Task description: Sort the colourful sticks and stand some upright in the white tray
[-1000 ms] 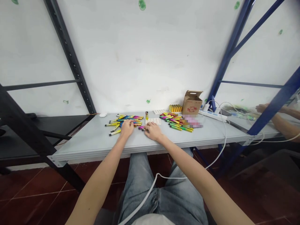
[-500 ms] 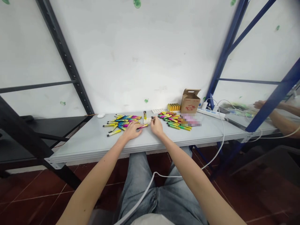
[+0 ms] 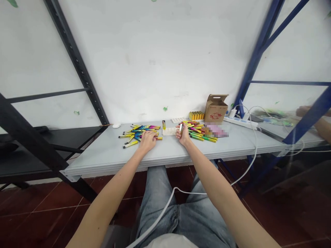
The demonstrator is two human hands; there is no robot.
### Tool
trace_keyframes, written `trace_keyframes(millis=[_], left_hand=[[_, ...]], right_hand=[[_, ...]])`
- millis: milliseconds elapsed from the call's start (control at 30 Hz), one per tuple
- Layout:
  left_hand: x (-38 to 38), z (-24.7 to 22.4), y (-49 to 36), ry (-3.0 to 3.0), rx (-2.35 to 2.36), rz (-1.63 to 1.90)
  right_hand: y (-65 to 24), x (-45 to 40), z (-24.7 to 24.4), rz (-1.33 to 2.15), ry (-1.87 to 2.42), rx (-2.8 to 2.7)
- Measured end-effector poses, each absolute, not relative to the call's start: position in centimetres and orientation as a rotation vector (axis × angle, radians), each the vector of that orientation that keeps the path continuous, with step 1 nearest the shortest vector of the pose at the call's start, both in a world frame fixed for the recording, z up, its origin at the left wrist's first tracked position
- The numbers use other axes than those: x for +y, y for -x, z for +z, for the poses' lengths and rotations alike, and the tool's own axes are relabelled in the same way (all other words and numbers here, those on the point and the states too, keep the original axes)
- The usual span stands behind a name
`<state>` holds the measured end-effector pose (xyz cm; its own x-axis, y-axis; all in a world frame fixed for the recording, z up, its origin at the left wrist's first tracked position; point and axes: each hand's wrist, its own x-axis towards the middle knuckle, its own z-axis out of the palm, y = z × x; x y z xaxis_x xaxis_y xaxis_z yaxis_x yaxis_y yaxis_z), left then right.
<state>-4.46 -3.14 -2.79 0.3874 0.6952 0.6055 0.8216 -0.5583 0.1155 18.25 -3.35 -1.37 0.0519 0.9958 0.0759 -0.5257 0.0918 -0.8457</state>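
My left hand (image 3: 148,140) rests palm down on the left pile of shiny metallic-coloured tubes (image 3: 131,144). Its fingers are stretched forward over the pile, and their tips are partly hidden. Beside the thumb a yellow-ended tube (image 3: 159,138) sticks out. My right hand (image 3: 184,136) is closed around a small shiny tube (image 3: 181,127), held roughly upright with its silvery part showing. Left of that hand lies a white tray (image 3: 169,131) with rows of holes. A yellow tube with a dark top (image 3: 163,124) stands upright at the tray's far left corner.
A second pile of coloured tubes (image 3: 203,138) lies right of my right hand, beside a pinkish packet (image 3: 219,131). Behind stand a block of yellow tubes (image 3: 196,116), another white tray (image 3: 178,120) and an open cardboard box (image 3: 216,112). A power strip (image 3: 240,123) trails a white cable.
My right hand has drawn away from the tray to the right, turning up so the tube it holds shows. My left hand stays over its pile. The view has shifted slightly.
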Motion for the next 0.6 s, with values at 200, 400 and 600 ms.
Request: trace_keyframes(millis=[200, 400, 600], left_hand=[[-3.8, -2.8, 1.1, 2.461, -1.364, -0.843], [-3.9, -3.0, -0.5, 2.578, -1.383, -0.704], [-4.1, -2.9, 0.2, 2.607, -1.402, -0.662]], right_hand=[[-18.6, -3.8, -1.0, 1.444, 0.622, -0.648], [-18.6, -4.3, -1.1, 1.477, 0.616, -0.656], [-18.8, -4.7, -1.0, 1.522, 0.603, -0.668]])
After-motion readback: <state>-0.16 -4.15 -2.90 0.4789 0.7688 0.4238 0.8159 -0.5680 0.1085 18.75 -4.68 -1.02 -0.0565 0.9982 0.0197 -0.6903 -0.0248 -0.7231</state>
